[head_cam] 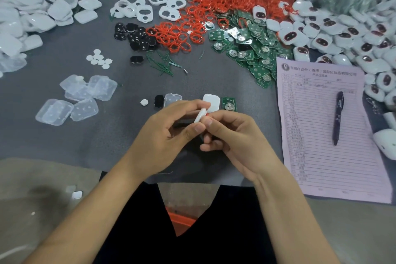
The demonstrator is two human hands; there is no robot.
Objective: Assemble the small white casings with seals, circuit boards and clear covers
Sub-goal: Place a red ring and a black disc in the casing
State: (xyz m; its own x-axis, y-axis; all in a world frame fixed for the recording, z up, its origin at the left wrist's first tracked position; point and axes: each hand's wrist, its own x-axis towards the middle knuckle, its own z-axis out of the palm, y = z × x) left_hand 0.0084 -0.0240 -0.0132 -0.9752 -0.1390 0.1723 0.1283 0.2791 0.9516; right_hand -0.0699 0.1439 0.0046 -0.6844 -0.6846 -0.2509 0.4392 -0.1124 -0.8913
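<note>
Head view: my left hand (171,133) and right hand (230,135) meet above the grey table (214,83), both pinching one thin white casing (200,115) edge-on (a sliver of red seal (207,114) shows at its rim). Just beyond lie a white casing half (211,103), a circuit board (229,104) and a clear cover (172,99).

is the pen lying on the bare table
No, the pen lies on the printed paper form at the right of the table.
</note>
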